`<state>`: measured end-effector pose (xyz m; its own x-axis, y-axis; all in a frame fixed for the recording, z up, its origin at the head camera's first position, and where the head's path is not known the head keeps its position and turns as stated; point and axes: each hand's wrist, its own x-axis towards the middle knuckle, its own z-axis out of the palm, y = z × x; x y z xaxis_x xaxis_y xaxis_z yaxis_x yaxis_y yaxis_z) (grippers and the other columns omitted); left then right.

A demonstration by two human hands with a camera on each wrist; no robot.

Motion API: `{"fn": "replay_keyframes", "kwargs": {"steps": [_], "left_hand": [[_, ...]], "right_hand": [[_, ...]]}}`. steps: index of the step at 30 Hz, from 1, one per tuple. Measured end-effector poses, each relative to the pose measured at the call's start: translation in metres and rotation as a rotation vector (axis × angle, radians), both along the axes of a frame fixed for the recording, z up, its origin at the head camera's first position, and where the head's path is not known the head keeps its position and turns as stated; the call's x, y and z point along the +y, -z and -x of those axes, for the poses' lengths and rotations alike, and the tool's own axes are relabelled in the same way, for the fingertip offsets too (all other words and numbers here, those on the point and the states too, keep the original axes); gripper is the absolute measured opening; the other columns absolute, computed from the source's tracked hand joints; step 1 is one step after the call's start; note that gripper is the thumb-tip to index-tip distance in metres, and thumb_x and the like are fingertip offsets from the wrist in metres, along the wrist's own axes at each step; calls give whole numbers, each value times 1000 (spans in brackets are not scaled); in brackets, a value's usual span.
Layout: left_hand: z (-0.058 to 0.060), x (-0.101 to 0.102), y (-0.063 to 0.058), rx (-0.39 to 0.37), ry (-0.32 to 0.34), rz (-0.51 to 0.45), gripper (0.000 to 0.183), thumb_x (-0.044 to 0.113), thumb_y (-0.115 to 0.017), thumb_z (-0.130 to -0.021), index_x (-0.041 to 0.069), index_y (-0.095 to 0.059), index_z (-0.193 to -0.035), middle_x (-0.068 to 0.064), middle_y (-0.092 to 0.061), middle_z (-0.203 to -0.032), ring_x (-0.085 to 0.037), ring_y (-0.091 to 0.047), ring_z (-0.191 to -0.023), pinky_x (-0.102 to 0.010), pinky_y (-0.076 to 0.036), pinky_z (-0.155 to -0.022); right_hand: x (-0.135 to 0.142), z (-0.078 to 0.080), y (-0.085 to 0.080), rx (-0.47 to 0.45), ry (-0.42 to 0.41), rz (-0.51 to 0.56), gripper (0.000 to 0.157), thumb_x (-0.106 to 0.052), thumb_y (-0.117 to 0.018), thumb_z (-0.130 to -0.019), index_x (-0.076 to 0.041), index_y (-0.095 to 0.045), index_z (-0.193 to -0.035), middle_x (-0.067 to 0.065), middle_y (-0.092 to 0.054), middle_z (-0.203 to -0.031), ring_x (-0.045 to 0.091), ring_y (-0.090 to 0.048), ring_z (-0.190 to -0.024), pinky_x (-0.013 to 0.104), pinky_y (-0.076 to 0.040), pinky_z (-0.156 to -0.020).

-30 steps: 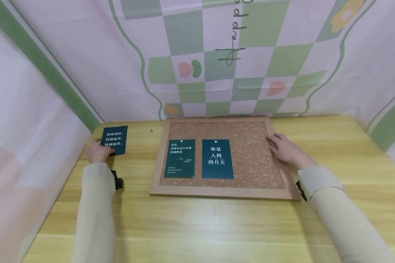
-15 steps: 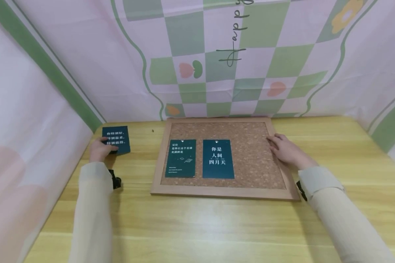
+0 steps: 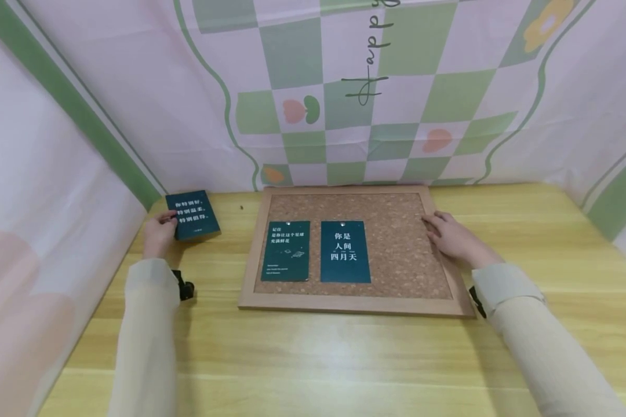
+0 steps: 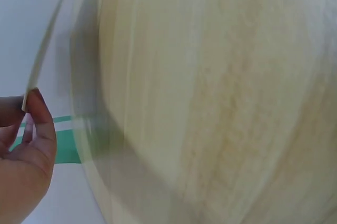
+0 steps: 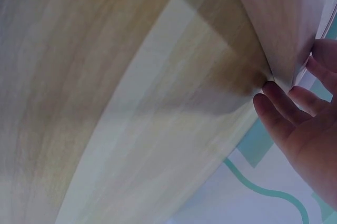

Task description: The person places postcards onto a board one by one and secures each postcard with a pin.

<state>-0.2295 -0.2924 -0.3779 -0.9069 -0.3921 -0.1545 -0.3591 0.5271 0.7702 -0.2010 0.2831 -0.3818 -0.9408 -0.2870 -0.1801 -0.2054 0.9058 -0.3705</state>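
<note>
My left hand [image 3: 158, 237] pinches the loose dark-teal card [image 3: 194, 215] between thumb and fingers, tilted, above the far-left part of the bench [image 3: 313, 362], left of the corkboard [image 3: 404, 246]. My right hand [image 3: 452, 238], fingers loosely extended, touches the corkboard's right edge. Pinned there side by side: planet-print card [image 3: 286, 255], left; larger-lettered card [image 3: 345, 269], right.

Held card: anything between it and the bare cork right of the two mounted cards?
No tall obstacle visible; the frame's left side and both mounted cards lie between the held card and bare cork.
</note>
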Motion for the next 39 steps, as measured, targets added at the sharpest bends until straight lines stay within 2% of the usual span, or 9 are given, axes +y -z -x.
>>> {"fn": "replay_keyframes", "kwargs": {"steps": [5,9,12,17,21,25,29,34,39], "left_hand": [[2,4,-3,-18,19,-82,44,20,-35,-102,7,-42,-143,-17,-44,-145,-24,-48,-118,-16,-42,-79],[4,8,-6,-43,89,-151,45,21,-35,-103,8,-38,-146,-16,-37,-151,-21,-47,-118,-18,-43,-86],[6,12,-8,-41,159,-190,46,21,-37,-103,6,-36,-147,-16,-36,-151,-13,-50,-110,-19,-44,-89],[9,20,-9,-33,287,-252,48,18,-41,-102,1,-33,-146,-13,-47,-131,1,-51,-90,-14,-48,-84],[11,28,-9,-41,363,-286,49,17,-46,-101,0,-34,-146,-3,-49,-118,3,-54,-85,-12,-50,-80],[13,40,-11,-78,415,-283,50,19,-49,-100,1,-36,-145,-14,-48,-132,2,-56,-87,-17,-51,-85],[17,55,-12,-96,451,-275,49,19,-52,-99,1,-40,-143,-19,-44,-143,1,-57,-90,-27,-50,-95],[22,75,-14,-90,484,-295,47,18,-55,-97,1,-45,-139,-18,-47,-143,-10,-58,-102,-38,-45,-105],[25,98,-16,-66,532,-320,45,15,-57,-96,-1,-47,-137,-20,-50,-140,-10,-60,-100,-38,-46,-104]], "right_hand": [[1,2,2,-6,0,-1,49,-10,-38,-101,13,-28,-143,45,-17,-143,62,-23,-128,69,-25,-105],[5,4,7,10,-10,25,50,-17,-37,-102,10,-30,-143,44,-19,-143,62,-25,-128,69,-26,-105],[9,6,12,37,-16,37,51,-23,-36,-103,8,-32,-143,44,-21,-142,62,-27,-126,70,-28,-103],[5,4,8,14,-9,22,49,-15,-39,-102,11,-30,-142,44,-20,-143,62,-25,-127,69,-26,-105],[0,2,2,-6,-3,-4,49,-11,-38,-101,13,-28,-142,45,-18,-143,62,-25,-128,69,-27,-105],[0,0,1,-4,-3,-5,48,-9,-38,-101,14,-28,-142,45,-18,-143,63,-25,-127,69,-27,-104],[0,-1,0,-1,-5,-5,48,-9,-38,-101,13,-28,-142,45,-18,-143,63,-25,-127,69,-27,-104],[0,0,0,2,-5,-7,49,-10,-39,-101,13,-29,-142,45,-19,-143,63,-26,-127,69,-28,-104],[1,0,1,6,-5,-7,49,-10,-39,-101,13,-28,-142,45,-19,-143,63,-26,-127,69,-27,-104]]}}
